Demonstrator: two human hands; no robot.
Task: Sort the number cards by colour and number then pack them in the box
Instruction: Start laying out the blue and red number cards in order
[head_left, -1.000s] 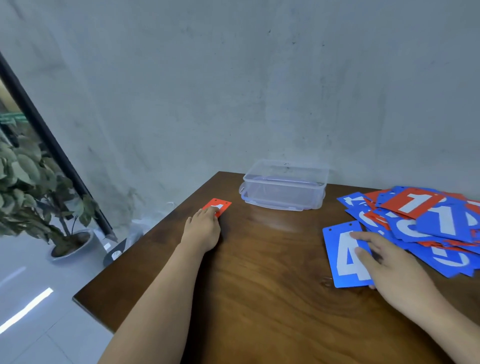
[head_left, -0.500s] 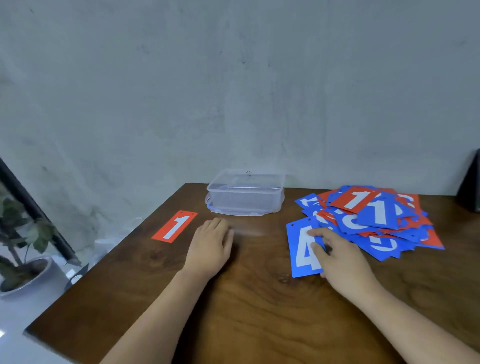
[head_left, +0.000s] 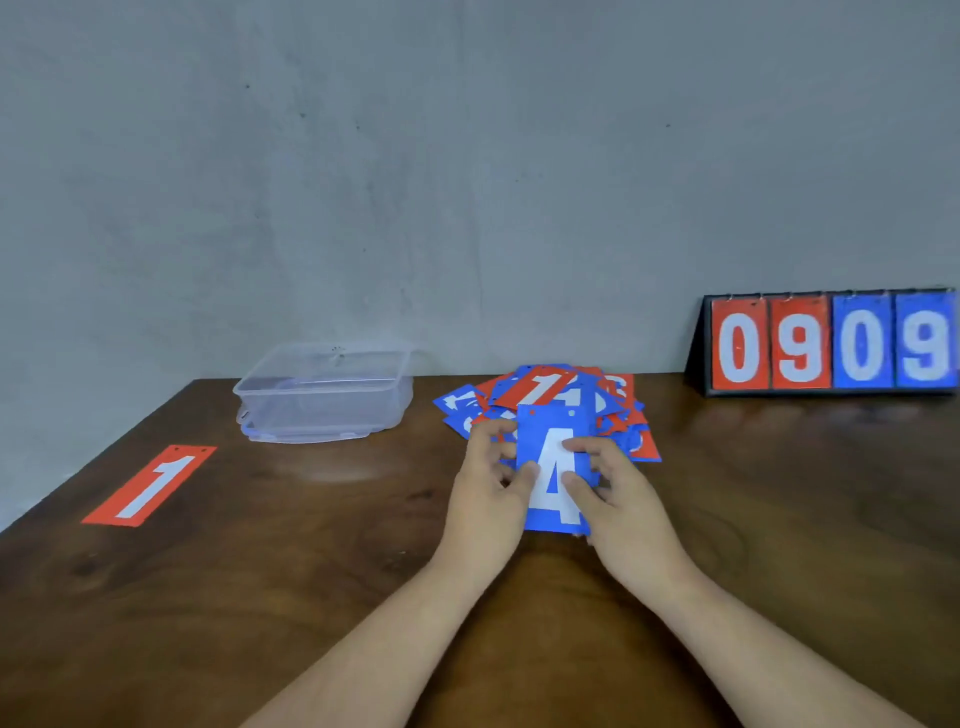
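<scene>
The sorting step is in hand, and it is at an early point: only one card has its own place, the red 1 card, which lies flat and alone near the left edge of the bench, well apart from everything else. The rest are in a loose, overlapping pile of cards, red and blue mixed, at the back of the bench just right of the clear box. Both hands are on the blue 4 card, which is held up in front of the pile: the left hand pinches its left edge and the right hand pinches its right side the same way, so neither hand is free. The box holds no cards that I can make out; whether its lid is on top or tucked beneath is hard to tell through the clear plastic. A score stand showing 0 9 0 9 sits at the far right against the wall. By my reading, the next move calls for giving the 4 a spot of its own on the bench, apart from the red 1 since the colour differs, with room left beside it for the lower blue numbers. One hand could carry it there while the other reaches into the pile. Packing should wait until the pile is gone.
</scene>
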